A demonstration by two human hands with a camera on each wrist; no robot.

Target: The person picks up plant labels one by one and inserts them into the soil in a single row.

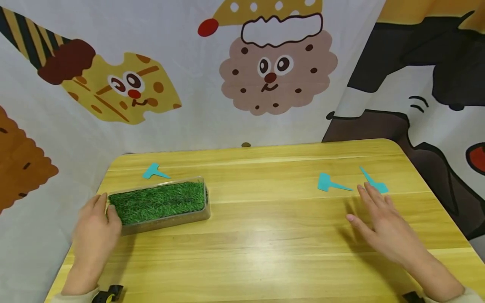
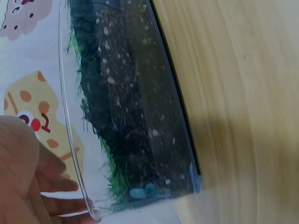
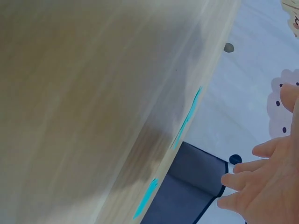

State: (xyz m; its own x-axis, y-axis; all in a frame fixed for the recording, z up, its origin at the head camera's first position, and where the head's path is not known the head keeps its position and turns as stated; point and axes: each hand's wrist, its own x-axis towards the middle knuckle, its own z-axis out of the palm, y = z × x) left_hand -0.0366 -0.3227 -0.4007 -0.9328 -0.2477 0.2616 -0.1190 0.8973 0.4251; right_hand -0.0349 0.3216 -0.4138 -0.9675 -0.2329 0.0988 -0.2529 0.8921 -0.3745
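Observation:
A clear rectangular planter box (image 1: 166,221) filled with artificial-looking green grass (image 1: 159,202) stands at the left of the table. Through its side wall, dark soil (image 2: 126,93) with pale specks shows in the left wrist view. My left hand (image 1: 96,227) is at the box's left end, fingers loosely extended and fingertips right at the rim corner. Over the right side of the table hovers my right hand (image 1: 386,227), fingers spread and holding nothing. Nearest to it are two flat turquoise T-shaped plant labels, one label (image 1: 379,186) just beyond its fingertips and another label (image 1: 329,183) farther left.
Behind the planter box lies a third turquoise label (image 1: 154,171). The wooden table (image 1: 257,248) ends at a back edge against a white curtain (image 1: 197,126) printed with cartoon food figures.

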